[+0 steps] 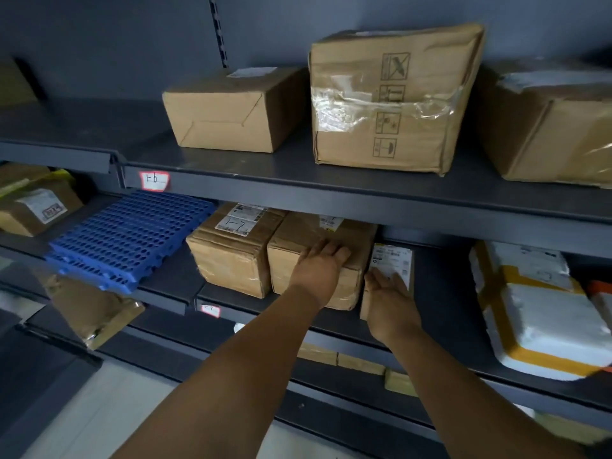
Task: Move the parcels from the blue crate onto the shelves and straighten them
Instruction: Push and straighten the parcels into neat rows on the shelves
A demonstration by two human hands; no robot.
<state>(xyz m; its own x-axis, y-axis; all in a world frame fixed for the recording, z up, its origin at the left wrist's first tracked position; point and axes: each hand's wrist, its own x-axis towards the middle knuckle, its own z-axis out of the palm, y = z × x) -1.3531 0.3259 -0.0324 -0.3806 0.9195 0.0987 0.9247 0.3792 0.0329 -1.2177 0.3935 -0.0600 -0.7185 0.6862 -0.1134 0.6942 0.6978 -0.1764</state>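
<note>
My right hand [389,293] flat against small labelled parcel [394,260], fingers straight; my left hand [319,263], just left, fingers straight, presses brown parcel [318,256].

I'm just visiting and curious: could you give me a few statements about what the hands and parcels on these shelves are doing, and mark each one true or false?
1. The left hand lies on a brown box on the middle shelf. True.
2. The right hand grips the white foam box. False: it touches a small labelled parcel beside the brown box.
3. A blue perforated panel lies left of the boxes. True.
4. The top shelf holds only one box. False: it holds at least three.
5. The brown box stands apart from its left neighbour. False: they stand side by side, touching.
</note>
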